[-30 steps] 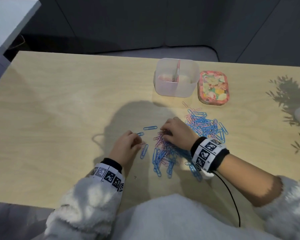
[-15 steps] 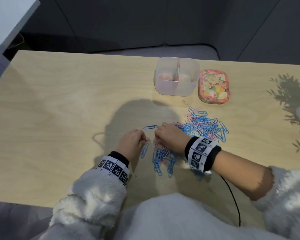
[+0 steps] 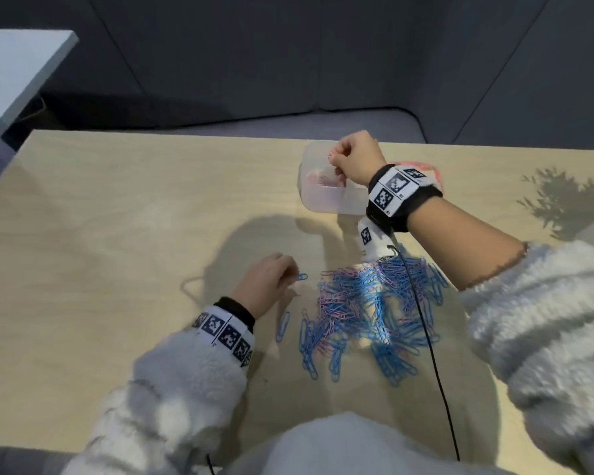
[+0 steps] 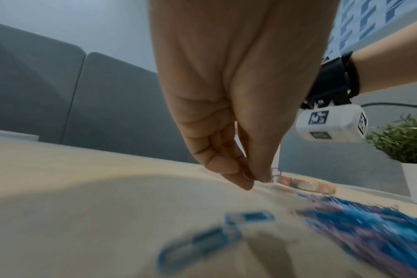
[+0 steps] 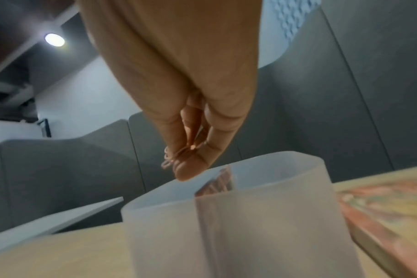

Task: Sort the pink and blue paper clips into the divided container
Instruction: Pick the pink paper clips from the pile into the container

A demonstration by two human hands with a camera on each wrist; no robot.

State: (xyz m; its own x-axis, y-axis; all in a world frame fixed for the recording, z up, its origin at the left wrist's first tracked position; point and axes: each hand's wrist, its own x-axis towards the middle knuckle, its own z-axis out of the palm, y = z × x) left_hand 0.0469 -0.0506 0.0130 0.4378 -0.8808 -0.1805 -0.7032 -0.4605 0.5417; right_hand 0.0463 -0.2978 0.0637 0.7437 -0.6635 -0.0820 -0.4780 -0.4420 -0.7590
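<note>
Here the right hand (image 3: 355, 159) hangs over the frosted plastic container (image 3: 318, 200), which stands toward the far edge of the wooden table (image 3: 117, 217). Its fingertips are pressed together on a few pink clips (image 5: 170, 159), and in the right wrist view those clips dangle just above the container's left compartment, close to the divider (image 5: 224, 180). Some pink clips already lie in that left compartment (image 3: 323, 180); what the right compartment holds cannot be made out.

The left hand (image 3: 264, 286) is low over the table, near the left edge of the clip pile (image 3: 367, 310). Its fingers are curled with the thumb meeting the fingertips (image 4: 248, 177); whether anything is pinched between them cannot be told. A single blue clip (image 3: 302, 277) lies just beside those fingertips, and another blue clip (image 3: 283, 326) lies nearer the wrist, a little apart from the pile.

The pile is a mixed heap of blue and pink clips, mostly blue, spread between the two arms. A decorated lid (image 5: 381, 216) lies flat just to the right of the container, partly hidden by the right wrist in the head view. A small potted plant (image 4: 407, 144) stands further right on the table.
</note>
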